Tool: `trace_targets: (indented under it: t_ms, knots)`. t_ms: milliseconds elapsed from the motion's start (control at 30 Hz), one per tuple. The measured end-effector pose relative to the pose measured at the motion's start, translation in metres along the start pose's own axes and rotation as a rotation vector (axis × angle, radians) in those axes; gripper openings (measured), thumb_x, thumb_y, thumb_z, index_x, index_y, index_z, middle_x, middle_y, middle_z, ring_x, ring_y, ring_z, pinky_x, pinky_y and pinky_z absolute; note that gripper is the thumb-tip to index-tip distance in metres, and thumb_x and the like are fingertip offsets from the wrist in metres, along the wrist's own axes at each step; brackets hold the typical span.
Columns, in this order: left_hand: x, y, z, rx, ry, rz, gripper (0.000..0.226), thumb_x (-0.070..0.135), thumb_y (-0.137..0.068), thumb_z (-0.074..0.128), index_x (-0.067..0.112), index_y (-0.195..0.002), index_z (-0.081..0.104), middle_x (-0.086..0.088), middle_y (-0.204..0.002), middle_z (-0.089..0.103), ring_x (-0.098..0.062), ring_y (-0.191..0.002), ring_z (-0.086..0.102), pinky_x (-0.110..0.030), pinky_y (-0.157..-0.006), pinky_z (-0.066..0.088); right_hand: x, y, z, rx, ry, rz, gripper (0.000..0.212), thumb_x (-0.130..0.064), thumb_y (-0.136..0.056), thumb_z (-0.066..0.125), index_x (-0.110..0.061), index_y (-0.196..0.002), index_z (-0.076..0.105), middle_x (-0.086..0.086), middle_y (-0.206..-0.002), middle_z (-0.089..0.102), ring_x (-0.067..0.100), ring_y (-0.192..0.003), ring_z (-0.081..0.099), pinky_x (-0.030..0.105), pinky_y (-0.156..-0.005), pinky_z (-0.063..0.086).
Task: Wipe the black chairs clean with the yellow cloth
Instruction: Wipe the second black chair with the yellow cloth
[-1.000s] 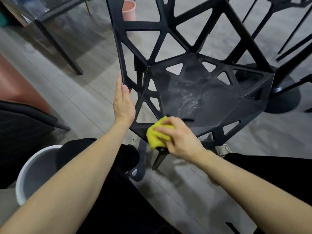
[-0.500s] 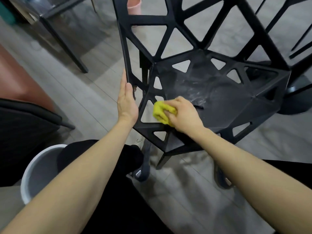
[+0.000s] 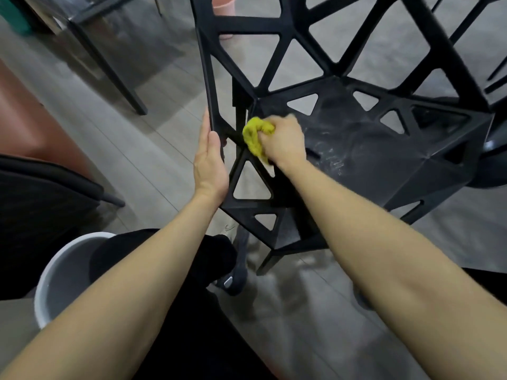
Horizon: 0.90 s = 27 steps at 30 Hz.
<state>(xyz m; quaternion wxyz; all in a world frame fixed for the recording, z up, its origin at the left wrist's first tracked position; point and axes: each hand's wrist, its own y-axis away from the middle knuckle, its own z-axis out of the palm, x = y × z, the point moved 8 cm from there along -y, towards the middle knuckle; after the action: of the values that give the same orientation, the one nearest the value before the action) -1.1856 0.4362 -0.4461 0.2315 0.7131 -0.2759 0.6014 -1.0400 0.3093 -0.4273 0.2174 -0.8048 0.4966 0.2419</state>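
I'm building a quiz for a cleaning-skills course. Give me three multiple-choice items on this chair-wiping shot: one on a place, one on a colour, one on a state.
1. Where is the crumpled yellow cloth?
A. in the bucket
B. at the left edge of the black lattice chair's seat
C. on the floor

2. What colour is the round bucket at lower left?
A. grey-white
B. blue
C. green

3. What is the left hand doing?
A. hanging free
B. holding the cloth
C. resting on the chair's left frame bar, fingers mostly straight

Answers:
1 B: the right hand presses it against the seat's left edge.
2 A: its rim and wall look pale grey.
3 C: the palm lies along the bar.
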Motion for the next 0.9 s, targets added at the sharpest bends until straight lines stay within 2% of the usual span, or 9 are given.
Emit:
trace_targets:
  t_ms: [100,233,333,500,633,700,767,833,900]
  knots:
    - [0.001,-0.002,0.001,0.018,-0.036,-0.009,0.048,0.051,-0.109,0.03,0.07,-0.153,0.036,0.014,-0.162,0.053,-0.019,-0.148,0.052,-0.053,-0.124,0.041,0.008,-0.008,0.005,-0.056,0.037,-0.005,0.034,-0.044,-0.1,0.056,-0.03,-0.126,0.074,0.009,-0.116,0.053,0.037,-0.103,0.064,0.038,-0.089,0.049]
    - [0.002,-0.003,-0.002,0.045,-0.034,0.01,0.045,0.054,-0.107,0.032,0.079,-0.144,0.036,0.012,-0.159,0.056,-0.02,-0.148,0.053,-0.055,-0.124,0.041,0.022,0.107,-0.037,-0.146,0.002,-0.147,0.033,-0.043,-0.092,0.06,-0.031,-0.117,0.078,0.002,-0.098,0.05,0.032,-0.088,0.062,0.035,-0.078,0.05]
    - [-0.002,-0.005,-0.001,0.041,0.0,-0.02,0.046,0.054,-0.104,0.034,0.08,-0.141,0.04,0.008,-0.157,0.058,-0.025,-0.148,0.053,-0.056,-0.124,0.04,0.037,0.191,-0.06,-0.181,-0.06,-0.318,0.037,-0.028,-0.088,0.063,-0.029,-0.122,0.078,0.001,-0.105,0.054,0.027,-0.095,0.062,0.035,-0.085,0.054]
    - [0.004,-0.005,0.0,-0.023,-0.066,-0.009,0.047,0.061,-0.101,0.031,0.076,-0.146,0.034,0.009,-0.16,0.054,-0.021,-0.145,0.055,-0.058,-0.122,0.041,-0.023,0.186,-0.017,-0.128,-0.234,-0.386,0.041,-0.014,-0.088,0.073,-0.025,-0.128,0.076,0.008,-0.123,0.056,0.033,-0.113,0.058,0.045,-0.104,0.05]
    - [0.007,-0.004,0.001,-0.149,-0.15,-0.035,0.055,0.063,-0.105,0.028,0.067,-0.159,0.022,0.007,-0.162,0.054,-0.022,-0.148,0.052,-0.05,-0.127,0.035,-0.015,0.207,-0.015,-0.217,-0.056,-0.597,0.059,-0.006,-0.076,0.075,-0.029,-0.13,0.075,0.009,-0.138,0.057,0.036,-0.118,0.056,0.049,-0.105,0.046]
    - [0.013,-0.001,0.003,-0.18,-0.155,-0.014,0.053,0.048,-0.115,0.026,0.056,-0.167,0.016,0.005,-0.159,0.057,-0.017,-0.141,0.059,-0.034,-0.124,0.038,0.032,0.219,-0.04,-0.148,0.047,-0.537,0.056,-0.012,-0.079,0.076,-0.034,-0.131,0.074,0.003,-0.143,0.058,0.034,-0.124,0.054,0.052,-0.102,0.044]
    - [0.014,-0.001,0.005,-0.168,-0.146,-0.022,0.053,0.039,-0.119,0.023,0.049,-0.17,0.013,0.001,-0.158,0.059,-0.019,-0.14,0.06,-0.026,-0.113,0.042,0.055,0.236,-0.057,-0.074,0.145,-0.511,0.049,-0.021,-0.084,0.073,-0.033,-0.132,0.072,0.002,-0.152,0.055,0.039,-0.132,0.049,0.056,-0.112,0.036]
    - [0.015,0.001,0.007,-0.163,-0.162,-0.031,0.054,0.044,-0.117,0.022,0.05,-0.17,0.011,0.0,-0.149,0.063,-0.026,-0.139,0.06,-0.033,-0.114,0.043,0.041,0.233,-0.043,-0.028,0.19,-0.45,0.037,-0.042,-0.089,0.072,-0.027,-0.122,0.074,0.007,-0.155,0.053,0.043,-0.139,0.043,0.064,-0.122,0.023]
    - [0.009,0.001,0.006,-0.16,-0.206,-0.059,0.057,0.056,-0.111,0.02,0.057,-0.167,0.009,0.0,-0.144,0.065,-0.031,-0.137,0.06,-0.045,-0.119,0.042,0.005,0.216,-0.018,0.028,0.217,-0.389,0.05,-0.064,-0.089,0.068,-0.019,-0.11,0.072,0.009,-0.148,0.058,0.041,-0.137,0.044,0.066,-0.123,0.019]
